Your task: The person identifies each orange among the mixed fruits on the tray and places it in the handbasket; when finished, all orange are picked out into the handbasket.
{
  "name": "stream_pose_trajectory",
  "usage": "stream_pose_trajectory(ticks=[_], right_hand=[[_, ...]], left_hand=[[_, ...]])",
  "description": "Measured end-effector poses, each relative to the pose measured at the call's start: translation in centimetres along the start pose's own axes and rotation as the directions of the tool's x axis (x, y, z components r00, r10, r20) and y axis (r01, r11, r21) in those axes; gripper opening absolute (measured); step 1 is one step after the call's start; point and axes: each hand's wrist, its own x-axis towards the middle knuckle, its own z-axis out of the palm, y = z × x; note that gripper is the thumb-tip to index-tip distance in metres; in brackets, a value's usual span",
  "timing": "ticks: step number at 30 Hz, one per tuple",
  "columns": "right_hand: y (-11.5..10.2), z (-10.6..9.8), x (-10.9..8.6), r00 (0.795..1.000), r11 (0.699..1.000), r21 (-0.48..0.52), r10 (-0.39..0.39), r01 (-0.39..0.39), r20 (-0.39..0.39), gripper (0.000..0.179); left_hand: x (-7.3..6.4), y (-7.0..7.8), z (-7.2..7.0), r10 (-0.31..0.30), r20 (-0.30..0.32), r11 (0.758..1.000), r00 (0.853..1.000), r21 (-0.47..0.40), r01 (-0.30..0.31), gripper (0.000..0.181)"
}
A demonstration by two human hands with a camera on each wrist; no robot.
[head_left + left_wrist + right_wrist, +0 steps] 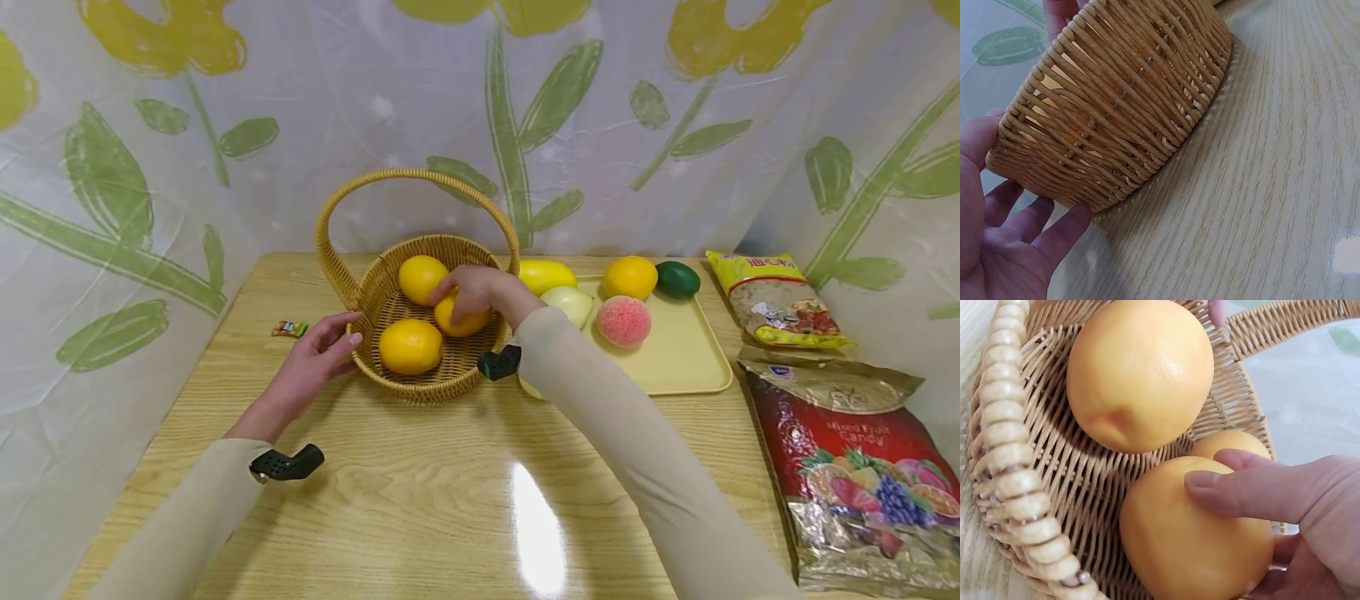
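A wicker basket (420,390) with a tall arched handle stands on the table and holds three smooth yellow-orange fruits that look like oranges. My right hand (486,288) reaches inside and grips the rightmost orange (1188,544), thumb on its top and fingers round its far side. A front orange (411,347) and a back orange (422,278) lie beside it on the woven bottom. At the basket's left side, my left hand (318,364) holds the wall, thumb at the rim and fingers against the outside weave (1116,106).
Right of the basket, a yellow tray (675,367) bears a pink peach-like fruit (624,322), another orange (630,277), a dark green fruit (678,280) and pale yellow fruits. Further right lie a food packet (776,300) and a red candy bag (855,467). A small wrapped candy (289,329) lies left.
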Motion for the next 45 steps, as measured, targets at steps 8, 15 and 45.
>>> stream_pose_trajectory(ticks=[8,15,45], right_hand=[[-0.1,-0.2,-0.1,1.0,1.0,-0.019,0.013,-0.013,0.011,0.05],[-0.2,-0.2,-0.1,1.0,0.999,-0.054,-0.002,0.003,0.017,0.051],[5.6,6.0,-14.0,0.879,0.922,-0.033,-0.379,0.386,-0.288,0.039]], left_hand=[[0.2,0.0,0.0,0.002,0.002,1.0,1.0,-0.007,-0.002,0.059],[0.3,0.1,0.0,0.003,0.004,1.0,1.0,-0.003,-0.003,0.059],[0.0,0.1,0.1,-0.003,0.009,1.0,1.0,-0.013,0.003,0.06]])
